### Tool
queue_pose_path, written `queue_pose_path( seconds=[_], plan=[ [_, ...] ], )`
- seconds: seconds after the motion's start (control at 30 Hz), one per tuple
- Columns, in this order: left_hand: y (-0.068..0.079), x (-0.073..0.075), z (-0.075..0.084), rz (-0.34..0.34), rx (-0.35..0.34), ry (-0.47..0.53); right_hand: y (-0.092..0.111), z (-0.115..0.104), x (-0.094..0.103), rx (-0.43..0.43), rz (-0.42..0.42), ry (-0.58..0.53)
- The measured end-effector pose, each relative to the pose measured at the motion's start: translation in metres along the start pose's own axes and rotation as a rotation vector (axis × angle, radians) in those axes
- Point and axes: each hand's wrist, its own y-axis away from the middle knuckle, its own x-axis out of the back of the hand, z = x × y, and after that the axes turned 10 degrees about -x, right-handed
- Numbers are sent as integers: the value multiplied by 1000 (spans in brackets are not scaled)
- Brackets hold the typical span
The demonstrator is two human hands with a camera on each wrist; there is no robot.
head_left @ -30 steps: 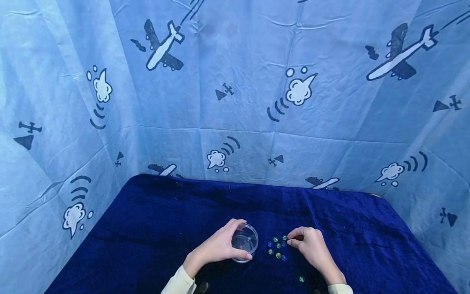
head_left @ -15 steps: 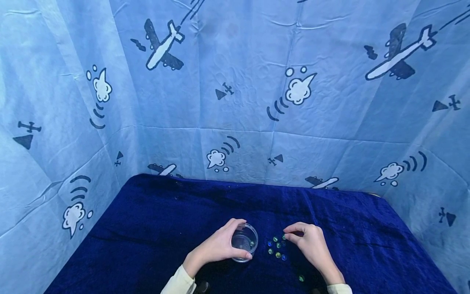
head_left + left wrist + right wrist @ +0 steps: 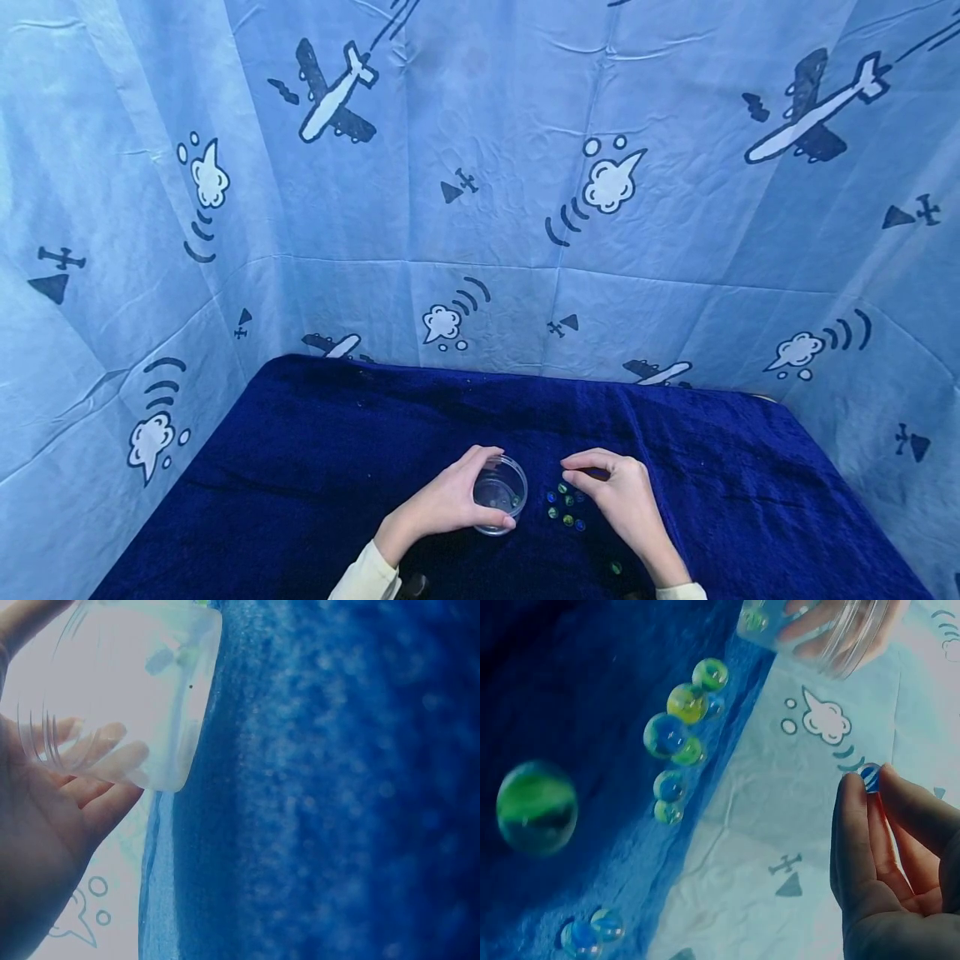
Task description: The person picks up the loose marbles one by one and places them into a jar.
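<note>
"Start at the left for me."

"A pale sleeve (image 3: 366, 575) at the near edge, then the left hand (image 3: 444, 502). Its thumb and fingers are spread wide round a clear jar (image 3: 497, 497), gripping it, thumb on the near side, fingers on the far side."

"So the jar is right of that hand?"

"Yes, touching it, within the curve of the thumb and fingers. You can see down into the jar from above, and a green marble (image 3: 516, 501) lies inside, toward the right wall."

"And past the jar?"

"A cluster of marbles (image 3: 567, 520), blue, green and yellow, on the dark blue cloth (image 3: 390, 408). It sits between the jar and the right hand (image 3: 621, 492), near both."

"How is that right hand?"

"Thumb and fingertips drawn together, pinching a blue-streaked marble (image 3: 869, 778) at the very tips; the right wrist view shows it plainly. Seen from the head, those tips are just beyond the cluster's far side."

"Anything nearer?"

"A lone green marble (image 3: 617, 568), left of the right wrist, apart from the cluster."

"And at the far side?"

"A light blue curtain (image 3: 487, 225)."
</note>
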Motion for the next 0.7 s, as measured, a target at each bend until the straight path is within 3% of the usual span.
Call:
queue_pose_path(
  seconds=[0.33, 0.7],
  plan=[
    [0, 0, -1, -4, 4, 3, 6, -10, -15, -23, -5, -84],
    [0, 1, 0, -19, 19, 20, 14, -15, -36, -6, -63, -187]
  ],
)
